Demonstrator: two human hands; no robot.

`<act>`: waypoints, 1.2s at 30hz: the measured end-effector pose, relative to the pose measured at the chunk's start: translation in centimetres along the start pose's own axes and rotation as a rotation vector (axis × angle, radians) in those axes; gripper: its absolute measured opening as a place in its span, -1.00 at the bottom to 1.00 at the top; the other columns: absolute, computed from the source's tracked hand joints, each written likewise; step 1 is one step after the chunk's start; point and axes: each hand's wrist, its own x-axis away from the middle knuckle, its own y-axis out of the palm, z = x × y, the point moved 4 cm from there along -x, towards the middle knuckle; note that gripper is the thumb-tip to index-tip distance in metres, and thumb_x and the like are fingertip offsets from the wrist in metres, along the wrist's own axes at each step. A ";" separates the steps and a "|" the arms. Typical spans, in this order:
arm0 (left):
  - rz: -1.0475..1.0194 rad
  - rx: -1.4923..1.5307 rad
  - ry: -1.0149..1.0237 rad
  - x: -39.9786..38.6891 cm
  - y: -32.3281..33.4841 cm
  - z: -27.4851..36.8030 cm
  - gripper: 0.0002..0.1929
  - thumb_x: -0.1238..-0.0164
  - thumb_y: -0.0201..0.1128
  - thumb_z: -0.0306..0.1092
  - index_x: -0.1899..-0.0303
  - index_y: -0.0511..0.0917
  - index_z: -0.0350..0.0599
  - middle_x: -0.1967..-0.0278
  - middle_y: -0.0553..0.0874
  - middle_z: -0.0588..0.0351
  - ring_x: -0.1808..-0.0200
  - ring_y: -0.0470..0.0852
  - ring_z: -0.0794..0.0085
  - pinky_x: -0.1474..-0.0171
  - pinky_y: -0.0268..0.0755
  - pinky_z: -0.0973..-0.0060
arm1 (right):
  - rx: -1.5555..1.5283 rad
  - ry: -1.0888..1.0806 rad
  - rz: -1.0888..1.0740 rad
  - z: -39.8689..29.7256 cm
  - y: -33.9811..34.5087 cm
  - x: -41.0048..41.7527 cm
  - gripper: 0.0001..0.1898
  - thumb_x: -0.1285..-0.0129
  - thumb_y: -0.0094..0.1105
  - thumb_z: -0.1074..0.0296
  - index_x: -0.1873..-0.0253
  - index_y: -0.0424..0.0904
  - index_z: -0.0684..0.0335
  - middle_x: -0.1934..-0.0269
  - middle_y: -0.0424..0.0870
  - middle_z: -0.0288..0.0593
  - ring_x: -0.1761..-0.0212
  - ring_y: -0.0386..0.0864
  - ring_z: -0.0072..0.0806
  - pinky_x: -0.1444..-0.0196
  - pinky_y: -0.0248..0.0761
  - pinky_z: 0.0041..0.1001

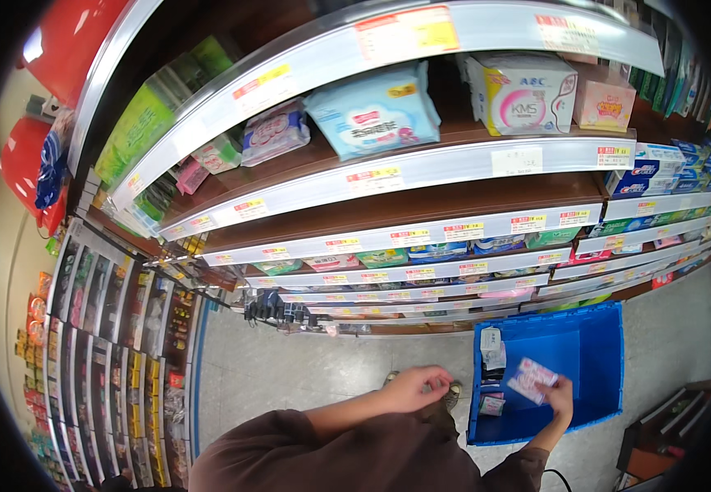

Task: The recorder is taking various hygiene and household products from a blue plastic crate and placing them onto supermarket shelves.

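My right hand [559, 396] grips a small white and pink soft pack [530, 376], held over the inside of a blue plastic tote [601, 363]. Along the tote's left wall stand several packs, among them a white ABC pack [489, 339] and a small white and green pack [492, 404]. My left hand [417, 388] is in front of my body, left of the tote. Its fingers are loosely curled, with a gap to the thumb and nothing visible in them.
Shop shelves [392, 209] rise ahead, holding a light blue pack [374, 114], an ABC KMS box [522, 93] and toothpaste boxes [644, 172]. More racks [115, 344] stand at left. A dark shelf unit [657, 424] is at lower right. Tiled floor [281, 363] lies between.
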 end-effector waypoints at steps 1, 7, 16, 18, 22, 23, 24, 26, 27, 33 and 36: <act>0.020 0.012 0.015 -0.3 -0.7 -0.6 -0.74 -0.45 0.34 -0.41 -0.11 0.61 -0.11 0.08 0.76 0.18 0.18 0.70 0.56 0.14 0.57 0.50 | -0.072 -0.122 0.018 -5.1 0.8 1.8 -0.73 0.01 0.49 0.63 0.17 0.68 0.35 0.27 0.79 -0.15 0.31 0.70 -0.52 0.33 0.58 -0.44; 0.011 0.673 0.076 0.2 -9.2 1.9 -0.58 -0.54 0.24 -0.37 -0.35 0.45 -0.18 -0.05 0.76 0.10 0.12 0.67 0.56 0.00 0.55 0.53 | -0.364 -0.538 -0.278 -25.8 14.8 8.7 -0.68 -0.13 0.49 0.56 0.02 0.62 0.36 0.13 0.76 -0.19 0.14 0.67 -0.57 0.05 0.55 -0.51; 0.278 0.628 0.171 7.4 -19.4 -1.0 -0.73 -0.47 0.34 -0.37 -0.09 0.63 -0.28 0.07 0.79 0.13 0.09 0.74 0.52 0.01 0.59 0.48 | -0.327 -0.555 -0.449 -32.6 32.9 13.8 -0.60 -0.26 0.43 0.61 -0.15 0.47 0.40 0.06 0.78 -0.07 0.12 0.74 -0.55 0.09 0.61 -0.59; 0.604 0.171 0.205 9.8 -21.6 -2.0 -0.69 -0.24 0.50 -0.36 0.03 0.67 -0.26 0.16 0.79 0.06 0.14 0.77 0.37 0.11 0.59 0.41 | -0.013 -0.695 -0.247 -32.9 35.0 15.0 -0.26 -0.05 0.63 0.47 -0.29 0.35 0.35 -0.09 0.70 -0.02 -0.10 0.68 -0.43 -0.11 0.56 -0.42; 0.769 -0.325 0.530 12.4 -24.1 0.5 -0.66 -0.06 0.55 -0.38 0.10 0.69 -0.21 0.19 0.77 -0.01 0.18 0.75 0.16 0.12 0.59 0.33 | 0.138 -1.076 -0.196 -33.9 41.1 19.6 0.42 0.27 0.82 0.15 -0.59 -0.16 0.39 -0.46 0.27 0.23 -0.47 0.36 -0.01 -0.48 0.25 -0.13; 0.782 -0.335 0.591 12.8 -24.4 0.5 -0.61 -0.02 0.55 -0.39 0.07 0.69 -0.21 0.17 0.77 -0.03 0.17 0.74 0.10 0.11 0.59 0.30 | 0.179 -1.091 -0.117 -34.0 42.2 20.3 0.41 0.24 0.79 0.17 -0.59 -0.18 0.45 -0.46 0.23 0.27 -0.50 0.31 -0.01 -0.50 0.21 -0.11; 0.793 -0.341 0.650 13.1 -24.7 0.8 -0.56 0.01 0.56 -0.39 0.03 0.68 -0.21 0.14 0.77 -0.05 0.16 0.73 0.03 0.10 0.59 0.27 | 0.128 -1.107 -0.081 -34.2 43.0 20.5 0.39 0.22 0.77 0.18 -0.59 -0.18 0.47 -0.45 0.22 0.25 -0.50 0.29 -0.01 -0.51 0.19 -0.11; 0.776 -0.320 0.715 13.4 -25.5 1.9 -0.52 0.03 0.55 -0.41 -0.02 0.66 -0.23 0.14 0.77 -0.06 0.18 0.73 0.06 0.12 0.57 0.28 | 0.074 -1.133 -0.024 -35.0 43.5 20.9 0.37 0.20 0.74 0.18 -0.59 -0.17 0.48 -0.44 0.22 0.24 -0.50 0.28 -0.02 -0.52 0.18 -0.11; 0.771 -0.301 0.759 13.8 -26.1 2.7 -0.47 0.04 0.55 -0.42 -0.06 0.64 -0.24 0.14 0.77 -0.07 0.20 0.73 0.10 0.15 0.55 0.29 | 0.099 -1.221 0.035 -36.4 43.3 21.5 0.35 0.20 0.72 0.19 -0.59 -0.16 0.48 -0.42 0.21 0.21 -0.50 0.27 -0.02 -0.53 0.17 -0.11; 0.772 -0.230 0.757 15.2 -28.4 0.9 -0.55 -0.10 0.36 -0.58 -0.10 0.62 -0.26 0.08 0.76 -0.08 0.17 0.74 0.18 0.05 0.58 0.34 | 0.033 -1.488 0.426 -47.7 40.6 22.7 0.21 0.11 0.66 0.17 -0.57 0.00 0.46 -0.30 0.28 0.14 -0.36 0.36 -0.05 -0.43 0.25 -0.15; 0.812 -0.220 0.650 16.4 -28.8 -2.0 -0.60 -0.14 0.31 -0.64 -0.07 0.62 -0.26 0.11 0.76 -0.06 0.20 0.74 0.28 0.06 0.57 0.39 | 0.140 -1.429 0.615 -52.9 41.2 23.4 0.21 0.13 0.70 0.10 -0.54 0.06 0.50 -0.21 0.37 0.12 -0.28 0.42 -0.08 -0.35 0.32 -0.22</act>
